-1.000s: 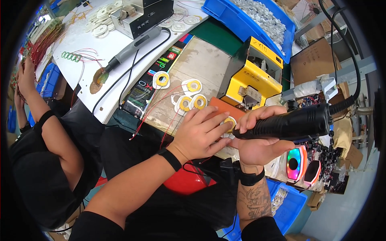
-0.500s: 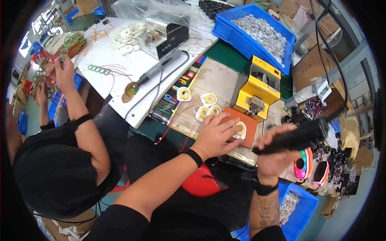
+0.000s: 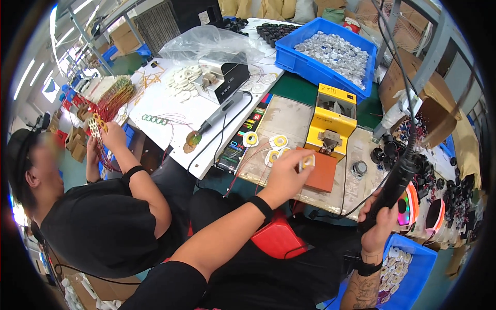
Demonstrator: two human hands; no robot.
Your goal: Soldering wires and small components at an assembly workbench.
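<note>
One disc [image 3: 308,163] sits pinched in the left hand [image 3: 285,179] near the pad [image 3: 321,179]; the right hand [image 3: 381,222] wraps round a black tool [image 3: 391,190].

There are five yellow-ringed discs [image 3: 308,161], one black-handled tool [image 3: 390,191], one orange pad [image 3: 321,176].

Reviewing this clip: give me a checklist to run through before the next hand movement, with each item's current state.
1. White-and-yellow ring part secured: ok, pinched in the left hand.
2. Black tool held: ok, gripped in the right hand.
3. Tool apart from the ring part: ok, off to the right.
4. Orange-brown block in front of the yellow machine: ok.
5. Tool tip condition: cannot tell, too unclear near the fingers.
6. Co-worker's hand apart from the block: ok, far left.
</note>
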